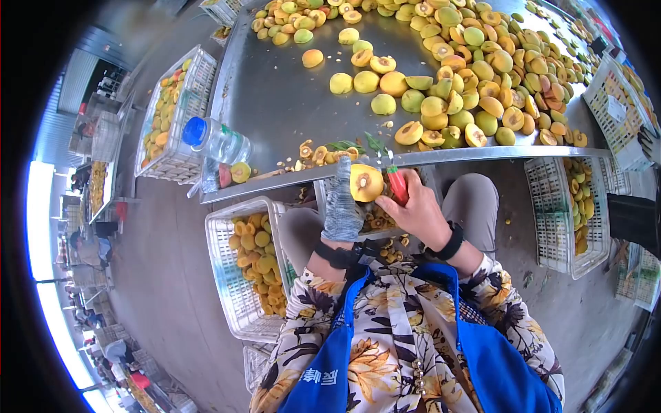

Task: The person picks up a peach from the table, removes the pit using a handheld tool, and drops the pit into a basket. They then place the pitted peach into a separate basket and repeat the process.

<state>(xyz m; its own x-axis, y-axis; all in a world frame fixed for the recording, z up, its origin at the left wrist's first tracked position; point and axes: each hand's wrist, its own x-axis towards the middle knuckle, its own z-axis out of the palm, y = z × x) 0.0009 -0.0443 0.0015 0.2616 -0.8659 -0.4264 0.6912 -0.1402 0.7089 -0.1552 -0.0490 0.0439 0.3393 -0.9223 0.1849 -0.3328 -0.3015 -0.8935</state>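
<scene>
My left hand (342,206), in a grey knit glove, is closed around a halved yellow peach (366,183). Its cut face is turned up, with the brown pit area in the middle. My right hand (421,215) is bare and grips a short hand tool with a red handle (397,184) and a green neck, its narrow end pointing up beside the peach. Both hands are close together in front of the table's near edge. Under them, partly hidden, is a crate (372,233) holding pits and scraps. Small peach pieces (318,155) and green leaves lie on the table just beyond.
The metal table (275,89) bears a large heap of halved peaches (482,76). A blue-capped bottle (217,140) stands at its left corner. White crates of peaches stand at left (215,258), far left (200,79) and right (547,227). At the right edge is another person's dark glove (648,143).
</scene>
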